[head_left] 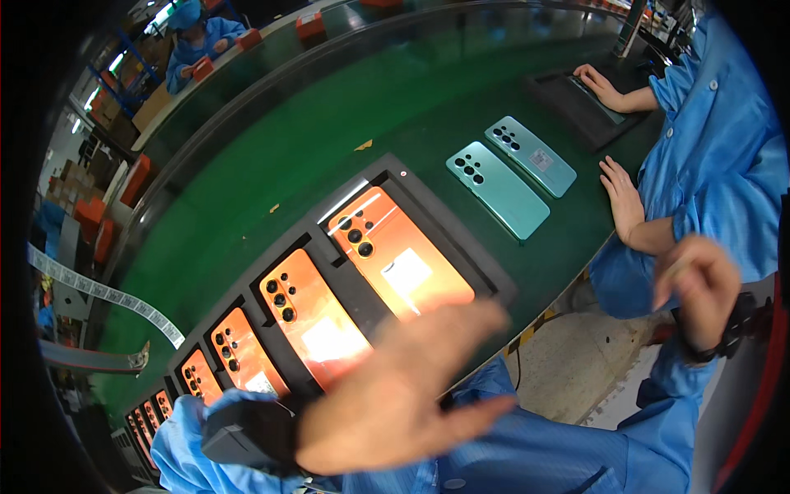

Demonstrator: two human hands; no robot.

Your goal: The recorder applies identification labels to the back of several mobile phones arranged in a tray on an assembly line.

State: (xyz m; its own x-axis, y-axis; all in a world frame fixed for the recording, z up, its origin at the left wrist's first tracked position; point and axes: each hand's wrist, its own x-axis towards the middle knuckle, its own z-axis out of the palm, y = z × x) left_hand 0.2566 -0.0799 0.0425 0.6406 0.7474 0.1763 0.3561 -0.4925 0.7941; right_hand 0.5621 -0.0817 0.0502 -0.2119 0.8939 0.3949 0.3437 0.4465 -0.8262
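Note:
My left hand [403, 387] is blurred and reaches over the near edge of a black foam tray [448, 222]. Its thumb and fingers are apart, and nothing shows in it. Under and beyond it lies an orange smartphone [395, 239], back up, with a white label. A second orange smartphone [309, 305] rests in the slot to its left, partly behind my hand. Off to the right, my right hand [699, 284] is raised over the floor, its thumb and fingertips pinched together. Whatever they hold, if anything, is too small and blurred to name.
Several more orange phones [239, 350] fill the tray leftward. Two teal phones [510, 193] lie on the green bench [411, 123] beyond. At right, a person in blue [716, 148] has one hand on a dark pad [576, 107]. A label strip [107, 288] hangs at left.

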